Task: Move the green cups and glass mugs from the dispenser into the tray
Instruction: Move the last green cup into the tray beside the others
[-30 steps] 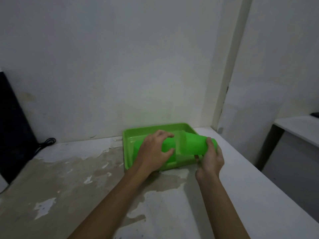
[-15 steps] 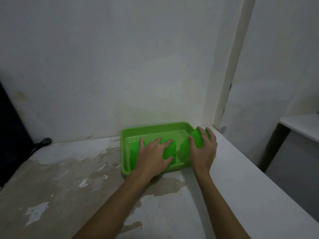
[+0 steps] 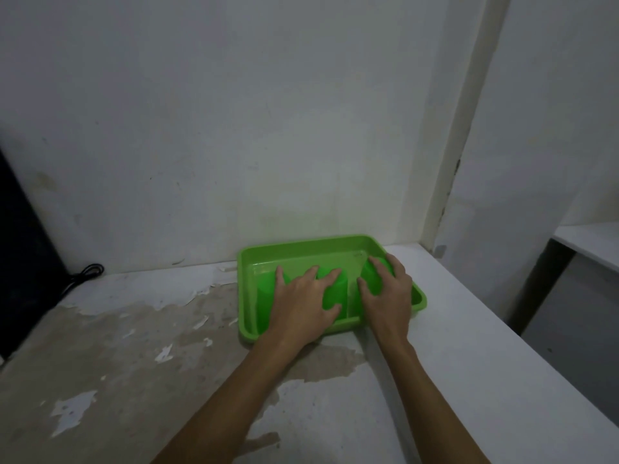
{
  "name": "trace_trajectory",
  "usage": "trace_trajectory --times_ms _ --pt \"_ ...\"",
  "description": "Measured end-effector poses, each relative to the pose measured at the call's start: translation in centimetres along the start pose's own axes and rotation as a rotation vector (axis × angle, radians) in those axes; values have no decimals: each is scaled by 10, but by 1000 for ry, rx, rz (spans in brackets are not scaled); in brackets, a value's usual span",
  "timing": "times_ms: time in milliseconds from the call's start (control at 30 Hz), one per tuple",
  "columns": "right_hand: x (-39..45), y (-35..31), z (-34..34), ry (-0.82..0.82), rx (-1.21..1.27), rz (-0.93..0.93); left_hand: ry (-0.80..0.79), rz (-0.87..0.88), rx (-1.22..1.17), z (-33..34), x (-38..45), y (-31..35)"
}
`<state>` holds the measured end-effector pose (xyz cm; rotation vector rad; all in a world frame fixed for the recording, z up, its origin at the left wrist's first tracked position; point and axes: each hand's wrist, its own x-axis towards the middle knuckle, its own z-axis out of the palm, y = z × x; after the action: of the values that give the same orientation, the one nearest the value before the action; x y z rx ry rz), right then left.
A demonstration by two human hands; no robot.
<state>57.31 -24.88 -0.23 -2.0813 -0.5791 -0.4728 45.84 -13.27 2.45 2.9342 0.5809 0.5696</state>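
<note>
A green plastic tray (image 3: 301, 246) sits on the table against the back wall. Inside it stand green cups, bottoms up: one at the left (image 3: 266, 298), one in the middle (image 3: 335, 289), one at the right (image 3: 373, 274). My left hand (image 3: 301, 306) lies spread over the left and middle cups, fingers wrapped on them. My right hand (image 3: 387, 293) grips the right cup from above and hides most of it. No glass mugs and no dispenser are in view.
The table top (image 3: 134, 346) is white with worn, peeling patches. A dark panel (image 3: 20, 249) and a black cable (image 3: 83, 274) stand at the far left. A wall corner post (image 3: 445, 202) rises behind the tray; another white table (image 3: 589, 236) is at right.
Both hands have lowered the cups from a tilted, sideways hold into the tray, where they now stand upside down. The right hand went from beside its cup to on top of it.
</note>
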Motion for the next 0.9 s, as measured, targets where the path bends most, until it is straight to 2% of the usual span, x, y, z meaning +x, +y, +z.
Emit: trace_trajectory --times_ms 333,533,667,900 --pt "1 -11 -19 -76 -24 22 27 33 7 3 -7 -2" --pt "-3 -36 -37 23 -21 -46 61 62 -144 -17 -8 -5" --pt "0 -74 -47 -16 123 -69 150 73 -253 -47 -15 -18" --pt "12 -166 -52 -92 251 -149 295 -52 -334 -136 -32 -77"
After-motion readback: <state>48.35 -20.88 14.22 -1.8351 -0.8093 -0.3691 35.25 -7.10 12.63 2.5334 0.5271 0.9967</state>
